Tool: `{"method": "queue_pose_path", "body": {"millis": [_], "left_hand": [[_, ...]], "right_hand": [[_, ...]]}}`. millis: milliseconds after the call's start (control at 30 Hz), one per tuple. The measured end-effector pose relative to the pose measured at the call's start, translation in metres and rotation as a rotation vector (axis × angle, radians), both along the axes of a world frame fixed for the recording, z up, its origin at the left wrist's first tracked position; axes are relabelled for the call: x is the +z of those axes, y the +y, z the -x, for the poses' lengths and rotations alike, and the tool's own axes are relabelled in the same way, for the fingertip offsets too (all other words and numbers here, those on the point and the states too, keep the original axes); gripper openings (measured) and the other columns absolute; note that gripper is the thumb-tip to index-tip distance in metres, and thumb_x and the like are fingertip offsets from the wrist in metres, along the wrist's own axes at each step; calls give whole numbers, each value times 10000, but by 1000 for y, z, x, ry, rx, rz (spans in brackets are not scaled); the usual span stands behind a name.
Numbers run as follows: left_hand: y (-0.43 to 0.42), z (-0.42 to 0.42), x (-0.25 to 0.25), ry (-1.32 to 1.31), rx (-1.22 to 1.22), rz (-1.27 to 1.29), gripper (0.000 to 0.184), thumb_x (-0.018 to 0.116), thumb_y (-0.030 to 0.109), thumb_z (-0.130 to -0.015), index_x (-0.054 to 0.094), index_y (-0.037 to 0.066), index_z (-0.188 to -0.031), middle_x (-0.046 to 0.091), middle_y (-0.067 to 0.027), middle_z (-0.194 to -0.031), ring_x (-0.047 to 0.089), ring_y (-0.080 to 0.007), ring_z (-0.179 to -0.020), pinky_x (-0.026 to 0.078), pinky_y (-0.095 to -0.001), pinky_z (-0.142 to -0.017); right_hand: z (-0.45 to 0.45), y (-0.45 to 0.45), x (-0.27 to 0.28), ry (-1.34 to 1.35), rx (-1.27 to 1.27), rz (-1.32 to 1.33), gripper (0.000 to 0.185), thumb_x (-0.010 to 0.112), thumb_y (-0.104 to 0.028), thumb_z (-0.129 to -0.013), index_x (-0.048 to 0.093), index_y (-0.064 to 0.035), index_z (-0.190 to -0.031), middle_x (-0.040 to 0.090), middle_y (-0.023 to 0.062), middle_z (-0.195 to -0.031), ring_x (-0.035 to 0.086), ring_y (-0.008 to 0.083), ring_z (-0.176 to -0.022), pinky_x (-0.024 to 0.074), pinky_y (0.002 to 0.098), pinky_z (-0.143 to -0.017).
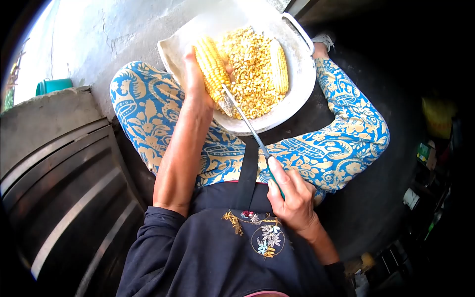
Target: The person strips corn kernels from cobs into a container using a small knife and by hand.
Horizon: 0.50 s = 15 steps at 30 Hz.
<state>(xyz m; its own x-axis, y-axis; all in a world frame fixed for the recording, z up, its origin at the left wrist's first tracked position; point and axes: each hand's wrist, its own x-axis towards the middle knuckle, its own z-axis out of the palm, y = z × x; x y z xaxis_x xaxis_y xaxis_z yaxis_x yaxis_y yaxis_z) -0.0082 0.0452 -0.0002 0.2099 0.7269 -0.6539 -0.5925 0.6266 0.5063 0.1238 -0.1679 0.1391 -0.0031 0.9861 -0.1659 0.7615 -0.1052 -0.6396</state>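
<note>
Head-worn view — forward, steeply down, near, toward the basin (303,85)

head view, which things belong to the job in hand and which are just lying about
Part of the job:
- corn cob in the left hand
- metal-shafted tool in the right hand
- white basin
- loose kernels
- second cob

Apparently just lying about:
- teal container, upper left
- yellow item, right, too dim to identify

Teal bucket (55,86) sits far left by concrete ledge (54,111); ribbed panel (74,198) near left. Yellow thing (438,117) right, maybe a bag.
</note>
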Motion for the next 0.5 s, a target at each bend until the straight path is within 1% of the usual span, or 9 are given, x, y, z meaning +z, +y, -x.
{"method": "queue_pose_path", "body": {"millis": [33, 100, 167, 267, 333, 367, 433, 467, 500], "left_hand": [[1, 1, -2, -43, -2, -6, 615, 334, 606, -870, 453, 29, -1048, 521, -138, -778, 549, -223, -609, 484, -322, -480], [2, 3, -5, -16, 22, -4, 607, 344, 602, -870, 450, 26, -1031, 512, -140, -783, 544, -223, -616, 482, -322, -482], [2, 3, -7, 95, 37, -24, 609, 342, 598, -871, 449, 20, -1030, 512, -142, -783, 547, -225, -611, 482, -326, -477], [-1, 1, -6, 114, 49, 0, 596, 337, 584, -877, 450, 19, -1029, 519, -139, -772, 556, -227, -594, 488, -337, -471], [1, 2, -7, 164, 30, -35, 592, 318, 574, -887, 450, 17, -1037, 525, -140, -759, 571, -226, -584, 502, -348, -478], [0, 2, -8, 160, 28, -33, 592, 318, 574, -887, 450, 17, -1037, 525, -140, -759, 571, -226, -584, 502, -348, -478], [1, 3, -12, 256, 16, -36, 607, 296, 576, -893, 451, 9, -1046, 530, -142, -765, 575, -220, -584, 512, -347, -483], [2, 5, -13, 230, 20, -12, 635, 283, 584, -894, 450, -4, -1063, 535, -153, -785, 575, -220, -592, 517, -339, -484], [4, 5, -14, 233, 22, -12, 635, 283, 584, -894, 450, -4, -1063, 535, -153, -785, 575, -220, -592, 517, -339, -484]], "right_hand": [[1, 1, -2, 2, 5, 4, 438, 610, 4, -760, 545, -17, -1193, 543, 100, -725, 556, 246, -588, 466, 346, -545], [4, 3, -5, 247, -129, 24, 429, 606, 5, -766, 543, -4, -1189, 591, 126, -809, 594, 265, -657, 491, 331, -606], [2, 7, -2, 499, -267, 144, 411, 572, -12, -813, 509, 14, -1218, 618, 167, -1044, 629, 247, -874, 484, 298, -765], [9, 9, 2, 729, -502, 463, 398, 547, -44, -843, 496, 12, -1234, 626, 124, -993, 608, 171, -819, 483, 277, -724], [11, 14, 2, 883, -586, 496, 397, 527, -76, -866, 482, -4, -1254, 599, 66, -874, 537, 81, -689, 453, 219, -605], [6, 18, 3, 1148, -715, 577, 408, 524, -88, -873, 468, -23, -1271, 534, 26, -775, 433, 26, -593, 369, 167, -506], [7, 20, 3, 1378, -789, 599, 440, 497, -136, -893, 411, -47, -1315, 508, 37, -718, 376, 19, -536, 274, 139, -425], [7, 20, 3, 1379, -793, 598, 440, 497, -136, -893, 411, -47, -1315, 508, 37, -718, 376, 19, -536, 274, 139, -425], [8, 21, 2, 1224, -718, 571, 419, 515, -118, -884, 445, -37, -1289, 529, 29, -730, 411, 25, -548, 327, 166, -451]]}}
